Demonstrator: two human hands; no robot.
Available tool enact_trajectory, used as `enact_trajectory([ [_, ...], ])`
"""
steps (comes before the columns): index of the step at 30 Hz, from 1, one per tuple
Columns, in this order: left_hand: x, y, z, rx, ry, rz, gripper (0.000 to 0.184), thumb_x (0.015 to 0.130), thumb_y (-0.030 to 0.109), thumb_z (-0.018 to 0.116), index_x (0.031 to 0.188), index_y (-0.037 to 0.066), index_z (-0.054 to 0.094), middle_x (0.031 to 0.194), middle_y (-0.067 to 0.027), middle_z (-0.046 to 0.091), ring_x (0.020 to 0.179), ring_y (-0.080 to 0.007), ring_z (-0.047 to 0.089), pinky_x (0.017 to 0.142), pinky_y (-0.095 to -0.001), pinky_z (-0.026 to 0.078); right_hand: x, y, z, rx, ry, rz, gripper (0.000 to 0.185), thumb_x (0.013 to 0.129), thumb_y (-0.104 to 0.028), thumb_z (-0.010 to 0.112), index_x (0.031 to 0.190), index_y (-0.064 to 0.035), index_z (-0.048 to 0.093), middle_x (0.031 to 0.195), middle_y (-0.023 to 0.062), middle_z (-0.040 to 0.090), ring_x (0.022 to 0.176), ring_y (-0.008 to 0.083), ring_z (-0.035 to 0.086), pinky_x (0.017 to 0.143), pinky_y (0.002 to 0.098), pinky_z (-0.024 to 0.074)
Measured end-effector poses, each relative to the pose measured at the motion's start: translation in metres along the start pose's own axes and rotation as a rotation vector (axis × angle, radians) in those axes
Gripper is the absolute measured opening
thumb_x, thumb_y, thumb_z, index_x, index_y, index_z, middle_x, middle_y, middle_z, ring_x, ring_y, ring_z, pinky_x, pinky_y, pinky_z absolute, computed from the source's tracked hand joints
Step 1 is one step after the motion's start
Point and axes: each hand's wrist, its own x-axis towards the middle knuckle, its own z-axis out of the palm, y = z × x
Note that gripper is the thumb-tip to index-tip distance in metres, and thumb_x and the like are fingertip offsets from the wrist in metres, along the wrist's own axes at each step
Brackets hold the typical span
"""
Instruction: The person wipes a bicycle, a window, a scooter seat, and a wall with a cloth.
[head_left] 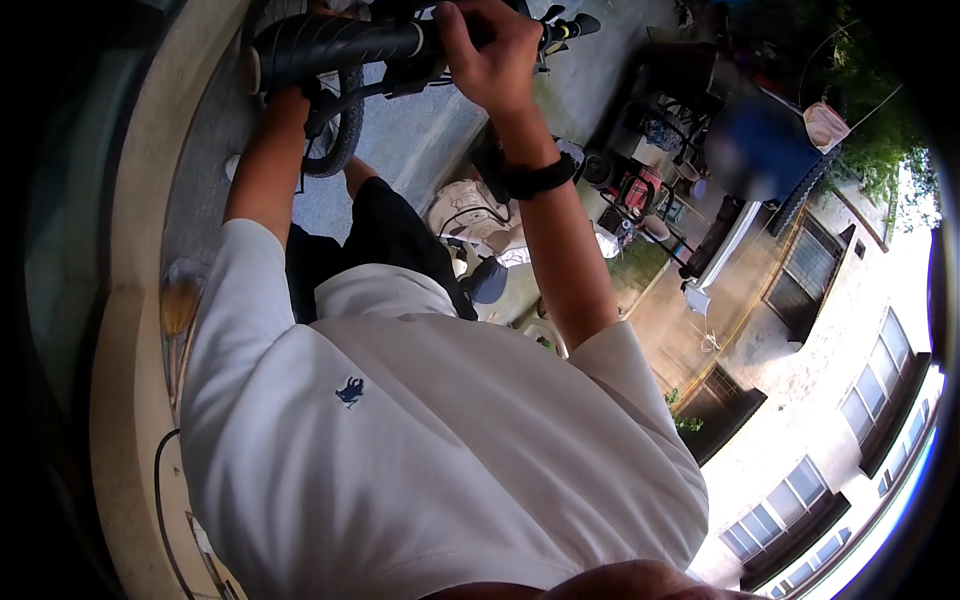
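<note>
A bicycle handlebar with a thick black grip (340, 45) crosses the top left, close to the camera. My left forearm (268, 165) reaches up to it, but the hand is mostly hidden behind the grip. Beside the grip's inner end is my right hand (495, 55), thumb bent and fingers curled; whatever lies between them is hard to make out. A black band (540, 178) circles my right wrist. Below the bar, black cables and a lever (350, 98) show. Part of a bicycle tyre (345, 135) stands under the grip.
A pale ledge (125, 390) runs along the left, with a broom (180, 308) beside it. Beyond my right arm are a printed cloth bag (465, 212), a cart with loaded odds and ends (655, 185) and a blurred blue shape (755, 145). A building (800, 420) rises at the right.
</note>
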Motion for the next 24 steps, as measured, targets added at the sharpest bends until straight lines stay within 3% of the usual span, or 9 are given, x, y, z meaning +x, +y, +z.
enact_trajectory([
  [5, -0.018, -0.019, -0.019, -0.109, 0.098, -0.108, 0.053, 0.096, 0.023, 0.056, 0.144, 0.011, 0.036, 0.114, -0.0101, 0.061, 0.096, -0.0212, 0.062, 0.080, -0.0337, 0.051, 0.002, -0.001, 0.004, -0.031, 0.048, -0.056, 0.015, 0.089, -0.012, 0.064, 0.081, 0.0001, 0.066, 0.060, 0.0120, 0.061, 0.050, 0.0197, 0.058, 0.049, 0.0319, 0.0434],
  [13, -0.017, -0.010, -0.020, -0.290, 0.071, -0.169, 0.052, 0.093, 0.018, 0.061, 0.141, 0.011, 0.040, 0.113, -0.0077, 0.061, 0.095, -0.0193, 0.062, 0.076, -0.0329, 0.052, 0.002, 0.002, 0.002, -0.115, 0.074, -0.146, 0.015, 0.089, -0.013, 0.063, 0.081, -0.0008, 0.067, 0.061, 0.0145, 0.060, 0.050, 0.0252, 0.058, 0.049, 0.0339, 0.0436],
  [18, -0.013, -0.005, -0.022, -0.424, 0.098, -0.214, 0.052, 0.091, 0.014, 0.063, 0.138, 0.012, 0.042, 0.112, -0.0062, 0.060, 0.095, -0.0181, 0.062, 0.074, -0.0324, 0.053, -0.001, -0.004, -0.002, -0.088, 0.135, -0.058, 0.016, 0.089, -0.013, 0.064, 0.080, -0.0002, 0.065, 0.059, 0.0121, 0.059, 0.049, 0.0212, 0.057, 0.049, 0.0325, 0.0433],
  [20, -0.007, -0.001, -0.026, -0.536, 0.138, -0.245, 0.052, 0.090, 0.013, 0.065, 0.138, 0.012, 0.043, 0.112, -0.0056, 0.060, 0.095, -0.0177, 0.062, 0.073, -0.0322, 0.053, -0.005, -0.003, -0.005, -0.082, 0.135, 0.020, 0.018, 0.090, -0.014, 0.066, 0.078, -0.0005, 0.066, 0.053, 0.0068, 0.058, 0.043, 0.0176, 0.052, 0.046, 0.0298, 0.0410],
  [22, -0.001, 0.014, -0.025, -0.717, 0.185, -0.285, 0.052, 0.090, 0.012, 0.066, 0.137, 0.012, 0.043, 0.112, -0.0050, 0.060, 0.095, -0.0172, 0.061, 0.072, -0.0320, 0.054, -0.009, 0.000, -0.012, -0.143, 0.009, 0.225, 0.011, 0.088, -0.012, 0.063, 0.089, -0.0015, 0.067, 0.074, 0.0136, 0.066, 0.064, 0.0252, 0.063, 0.060, 0.0371, 0.0482],
  [24, 0.004, 0.029, -0.018, -0.944, 0.243, -0.325, 0.052, 0.089, 0.010, 0.067, 0.136, 0.012, 0.044, 0.111, -0.0044, 0.060, 0.094, -0.0167, 0.061, 0.071, -0.0318, 0.054, -0.003, 0.029, 0.009, 0.018, 0.134, -0.127, 0.017, 0.092, -0.014, 0.066, 0.084, 0.0005, 0.070, 0.066, 0.0043, 0.068, 0.057, 0.0057, 0.058, 0.053, 0.0224, 0.0448],
])
